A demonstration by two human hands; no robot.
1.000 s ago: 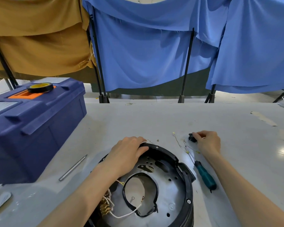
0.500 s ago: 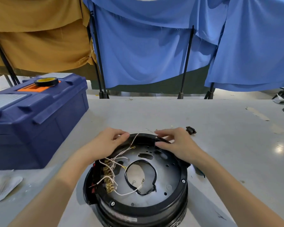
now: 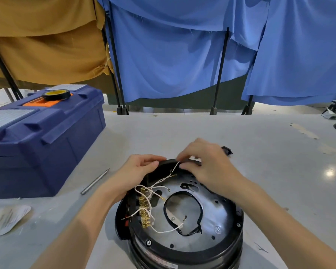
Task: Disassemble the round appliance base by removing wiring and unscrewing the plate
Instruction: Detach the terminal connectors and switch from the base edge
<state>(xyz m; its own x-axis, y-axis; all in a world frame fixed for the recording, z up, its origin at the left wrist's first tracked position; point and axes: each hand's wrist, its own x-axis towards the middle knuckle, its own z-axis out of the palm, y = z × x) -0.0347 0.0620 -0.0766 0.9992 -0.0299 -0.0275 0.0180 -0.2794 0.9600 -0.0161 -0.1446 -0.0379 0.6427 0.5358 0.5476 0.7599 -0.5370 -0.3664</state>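
The round black appliance base point(image 3: 182, 247) sits on the grey table near the front edge, with its silver metal plate point(image 3: 211, 214) facing up. White wires point(image 3: 149, 193) fan out from a row of brass terminals point(image 3: 144, 214) on its left side. A black ring-shaped cable point(image 3: 199, 206) lies in the plate's middle. My left hand point(image 3: 138, 169) grips the base's far-left rim. My right hand point(image 3: 206, 162) pinches one white wire at the far rim, between thumb and fingers.
A dark blue toolbox point(image 3: 41, 140) with a tape roll point(image 3: 56, 94) on its lid stands at the left. A metal rod point(image 3: 95, 181) lies beside it. A small black part point(image 3: 227, 150) rests behind my right hand. Crumpled plastic point(image 3: 8, 218) lies front left.
My right hand left the small black part on the table and came to the base's far rim, where it now pinches a white wire. The view shifted, so the screwdriver is out of sight.
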